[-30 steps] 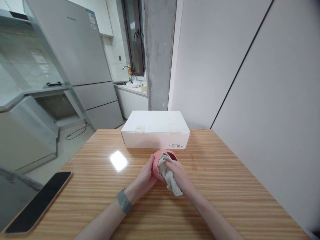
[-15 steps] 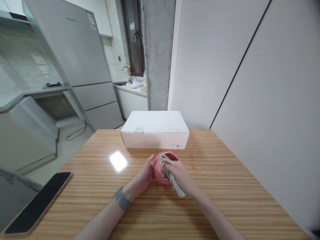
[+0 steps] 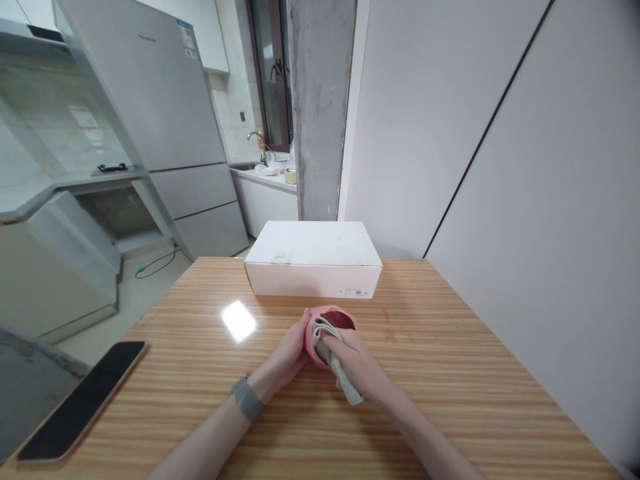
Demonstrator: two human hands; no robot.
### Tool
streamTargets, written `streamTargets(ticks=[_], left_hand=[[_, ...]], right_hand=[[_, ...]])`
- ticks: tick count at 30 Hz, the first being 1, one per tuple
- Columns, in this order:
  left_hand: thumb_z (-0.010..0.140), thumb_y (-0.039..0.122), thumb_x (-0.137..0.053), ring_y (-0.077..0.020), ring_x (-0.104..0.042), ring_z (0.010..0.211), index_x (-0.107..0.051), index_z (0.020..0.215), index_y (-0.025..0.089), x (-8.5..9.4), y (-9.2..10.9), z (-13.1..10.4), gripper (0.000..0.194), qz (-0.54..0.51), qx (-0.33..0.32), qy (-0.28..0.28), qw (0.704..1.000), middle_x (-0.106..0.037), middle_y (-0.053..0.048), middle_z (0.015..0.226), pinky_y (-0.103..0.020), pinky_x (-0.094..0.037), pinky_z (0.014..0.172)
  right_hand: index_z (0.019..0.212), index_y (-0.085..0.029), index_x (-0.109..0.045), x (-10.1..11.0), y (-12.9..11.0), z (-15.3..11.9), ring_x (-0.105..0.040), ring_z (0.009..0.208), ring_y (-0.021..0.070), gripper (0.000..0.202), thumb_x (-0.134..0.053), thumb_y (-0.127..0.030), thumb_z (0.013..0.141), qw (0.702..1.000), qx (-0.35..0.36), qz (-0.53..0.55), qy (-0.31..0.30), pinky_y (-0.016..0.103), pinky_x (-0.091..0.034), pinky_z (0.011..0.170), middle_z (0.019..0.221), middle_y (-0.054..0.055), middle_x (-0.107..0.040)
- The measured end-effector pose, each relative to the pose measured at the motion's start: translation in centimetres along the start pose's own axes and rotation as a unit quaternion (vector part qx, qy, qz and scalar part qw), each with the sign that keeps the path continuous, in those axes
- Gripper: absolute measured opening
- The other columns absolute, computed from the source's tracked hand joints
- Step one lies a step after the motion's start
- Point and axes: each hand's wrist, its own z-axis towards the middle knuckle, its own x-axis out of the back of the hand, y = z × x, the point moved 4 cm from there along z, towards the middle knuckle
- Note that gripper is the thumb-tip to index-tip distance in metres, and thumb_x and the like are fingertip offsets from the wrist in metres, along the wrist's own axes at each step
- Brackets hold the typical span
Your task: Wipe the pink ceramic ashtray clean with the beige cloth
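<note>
Fingers (image 3: 349,337) of the right hand (image 3: 361,365): clamped on a grey cloth (image 3: 345,380), thumb laid over the fold; fingertips partly hidden within the cloth. Fingers of the left hand (image 3: 289,352): closed around the left side of a pink vessel (image 3: 342,320), thumb up near the rim; the remaining fingertips are hidden beneath or behind the wall.

Pink vessel: held between the hands above the near-middle of the wood-grained desk (image 3: 450,380), just before a white box (image 3: 313,280); mouth tilted upward and toward the wearer. Whether the base is touching the desk cannot be told. Cloth: bunched at the mouth, one folded loop against the left inner side, loose tail hanging out over the near rim. Depth of insertion: not shown. Also listed: grey wristband (image 3: 247,399) on the left wrist; dark flat slab (image 3: 83,407) at the desk's left edge, well apart.

Handling notes, by judgement: the vessel is best steadied by a broad, light left-hand hold, as its wall may flex if squeezed. Cloth is best kept bunched under the right thumb, so that contact is made by fabric rather than nails. Pressure is best spread evenly along the inner curve and matched by the opposing palm. The loose tail is best gathered in, lest it be caught at the rim.
</note>
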Motion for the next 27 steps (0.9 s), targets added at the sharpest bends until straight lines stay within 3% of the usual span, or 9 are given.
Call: streamTargets(ticks=[7, 11, 15, 18, 23, 27], left_hand=[[0.091, 0.057, -0.046, -0.0286, -0.049, 0.130, -0.060, 0.126, 0.009, -1.3, -0.3, -0.1, 0.062, -0.071, 0.012, -0.045, 0.996, -0.062, -0.017, 0.130, -0.038, -0.033, 0.111], [0.090, 0.052, -0.050, -0.0275, -0.051, 0.127, -0.061, 0.125, 0.008, -0.8, -0.2, 0.2, 0.058, -0.054, -0.005, -0.026, 0.998, -0.064, -0.016, 0.128, -0.036, -0.033, 0.111], [0.088, 0.048, -0.055, -0.0261, -0.065, 0.104, -0.069, 0.109, 0.009, 0.6, 0.0, 0.4, 0.046, -0.029, -0.016, 0.019, 0.999, -0.074, -0.012, 0.105, -0.035, -0.042, 0.099], [0.086, 0.054, -0.053, -0.0264, -0.069, 0.089, -0.072, 0.099, 0.009, 0.7, 0.4, 0.2, 0.051, -0.013, 0.014, 0.021, 1.000, -0.076, -0.012, 0.088, -0.036, -0.047, 0.089], [0.085, 0.059, -0.054, -0.0275, -0.067, 0.098, -0.073, 0.095, 0.008, -0.5, 1.3, -0.5, 0.055, -0.012, 0.031, 0.002, 0.999, -0.075, -0.013, 0.095, -0.035, -0.044, 0.094], [0.080, 0.060, -0.061, -0.0264, -0.068, 0.089, -0.073, 0.086, 0.010, -0.1, 1.2, -0.4, 0.051, 0.018, 0.017, 0.044, 0.999, -0.075, -0.010, 0.082, -0.034, -0.045, 0.086]], right_hand=[[0.062, -0.022, -0.037, 0.5, 0.0, 0.0, -0.033, 0.058, 0.0129, 0.030, -0.043, -0.038, 0.088, 0.998, -0.016, 0.025, 0.057, 0.027, -0.026, 0.055, 0.060, -0.005, -0.037], [0.062, -0.022, -0.039, 0.7, -0.1, 0.0, -0.034, 0.059, 0.0133, 0.030, -0.043, -0.035, 0.089, 0.998, 0.010, 0.017, 0.060, 0.028, -0.027, 0.057, 0.060, -0.004, -0.038], [0.061, -0.022, -0.040, 0.4, -0.6, -0.3, -0.037, 0.059, 0.0141, 0.033, -0.042, -0.037, 0.090, 0.999, 0.015, -0.004, 0.050, 0.028, -0.027, 0.058, 0.060, -0.004, -0.040], [0.062, -0.022, -0.041, -0.1, -1.5, -0.7, -0.040, 0.062, 0.0146, 0.032, -0.039, -0.032, 0.092, 0.998, 0.045, -0.039, 0.028, 0.028, -0.028, 0.061, 0.063, -0.003, -0.044], [0.060, -0.022, -0.041, -1.1, -2.1, -0.9, -0.041, 0.061, 0.0145, 0.034, -0.037, -0.026, 0.093, 0.993, 0.068, -0.090, -0.035, 0.029, -0.026, 0.061, 0.062, -0.003, -0.045], [0.060, -0.022, -0.040, -1.5, -1.7, -0.9, -0.045, 0.064, 0.0147, 0.031, -0.042, -0.024, 0.091, 0.988, 0.080, -0.124, -0.049, 0.028, -0.027, 0.063, 0.065, -0.003, -0.050]])
